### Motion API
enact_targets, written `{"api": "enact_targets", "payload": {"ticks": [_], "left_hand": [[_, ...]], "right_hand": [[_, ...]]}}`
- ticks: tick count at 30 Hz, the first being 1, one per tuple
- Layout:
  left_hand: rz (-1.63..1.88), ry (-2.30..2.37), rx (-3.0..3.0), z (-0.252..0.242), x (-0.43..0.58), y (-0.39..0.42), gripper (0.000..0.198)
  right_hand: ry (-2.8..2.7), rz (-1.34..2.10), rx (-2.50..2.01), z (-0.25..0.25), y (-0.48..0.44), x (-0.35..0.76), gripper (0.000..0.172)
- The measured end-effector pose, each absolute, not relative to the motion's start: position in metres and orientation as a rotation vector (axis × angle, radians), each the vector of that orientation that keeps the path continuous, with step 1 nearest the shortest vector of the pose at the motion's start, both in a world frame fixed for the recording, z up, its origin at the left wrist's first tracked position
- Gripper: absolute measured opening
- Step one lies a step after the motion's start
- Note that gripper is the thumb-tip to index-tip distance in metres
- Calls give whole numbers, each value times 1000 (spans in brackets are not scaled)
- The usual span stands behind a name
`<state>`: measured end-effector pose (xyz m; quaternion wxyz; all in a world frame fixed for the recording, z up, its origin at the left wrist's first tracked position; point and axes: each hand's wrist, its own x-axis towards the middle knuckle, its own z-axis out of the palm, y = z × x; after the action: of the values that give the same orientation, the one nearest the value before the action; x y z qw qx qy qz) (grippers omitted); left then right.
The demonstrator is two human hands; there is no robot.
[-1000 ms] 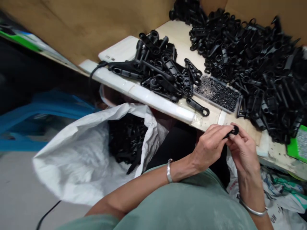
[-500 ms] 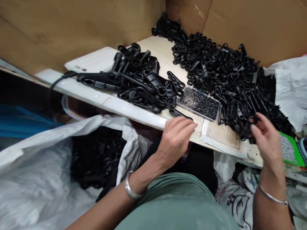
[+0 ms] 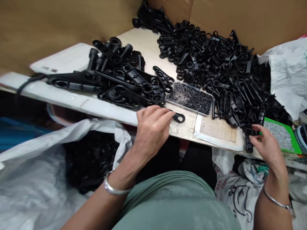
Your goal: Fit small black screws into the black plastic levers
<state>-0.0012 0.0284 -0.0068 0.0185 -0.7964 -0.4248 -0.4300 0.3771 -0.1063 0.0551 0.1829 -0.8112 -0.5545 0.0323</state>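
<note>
My left hand (image 3: 153,126) is closed at the table's front edge, its fingers curled over a flat black plastic arm (image 3: 179,118). The arm's ring-shaped end sticks out past my fingertips; the rest is hidden. My right hand (image 3: 268,145) pinches a black plastic piece (image 3: 248,143) between thumb and fingers, at the near end of a big heap of black parts (image 3: 203,60). Close to my left hand lies a smaller pile of longer black arms (image 3: 129,80). Between pile and heap, a clear shallow tray (image 3: 209,110) holds many tiny dark pieces.
A green tray (image 3: 297,148) of small silvery pieces sits right of my right hand. A stained cloth pad (image 3: 216,129) lies along the front edge. Cardboard walls (image 3: 240,16) stand behind. Below the table's left side hangs an open white sack (image 3: 35,179) with black parts inside.
My left hand has moved left and onto the flat black arm, which now shows its ring end beyond the fingers. My right hand has lowered its piece at the table edge. The view has shifted.
</note>
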Motion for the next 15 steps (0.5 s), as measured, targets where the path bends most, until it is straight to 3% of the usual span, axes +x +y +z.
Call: {"api": "enact_targets", "payload": {"ticks": [10, 15], "left_hand": [[-1232, -1471, -2550, -2, -4, 20, 18], [-1182, -1479, -2610, 1, -7, 18, 19]], "right_hand": [[-1697, -348, -2164, 46, -78, 365, 28], [-1664, -407, -2133, 38, -89, 364, 23]]}}
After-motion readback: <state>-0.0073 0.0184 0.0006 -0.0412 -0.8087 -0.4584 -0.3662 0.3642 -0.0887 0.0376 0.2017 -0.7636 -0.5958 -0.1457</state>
